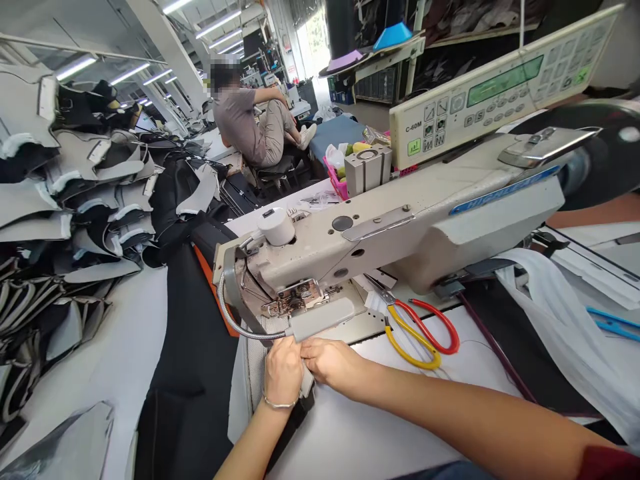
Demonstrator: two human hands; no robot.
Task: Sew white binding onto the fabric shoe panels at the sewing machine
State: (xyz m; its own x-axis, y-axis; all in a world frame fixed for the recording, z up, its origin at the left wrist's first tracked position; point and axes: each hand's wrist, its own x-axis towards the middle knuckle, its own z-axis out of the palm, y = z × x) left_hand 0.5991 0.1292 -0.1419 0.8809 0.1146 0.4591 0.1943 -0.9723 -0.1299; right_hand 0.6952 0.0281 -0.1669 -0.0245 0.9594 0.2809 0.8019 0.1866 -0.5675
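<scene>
A light grey fabric piece (pixel 256 363) with dark parts lies at the near side of the sewing machine (pixel 320 247). My left hand (pixel 283 370), a bracelet at its wrist, is closed on this fabric just below the machine's head. Close beside it, my right hand (pixel 330 363) pinches the fabric's edge, fingertips almost touching the left hand. A flexible metal lamp neck (pixel 227 317) curves down to a grey lamp head (pixel 320 321) right above my fingers. The needle area is largely hidden behind that lamp head.
Scissors (pixel 417 333) with red and yellow handles lie right of my hands. A control panel (pixel 500 87) tops the machine. Stacked grey and black cut pieces (pixel 100 173) fill the left. A seated person (pixel 245 120) is behind. Blue snips (pixel 615 323) lie far right.
</scene>
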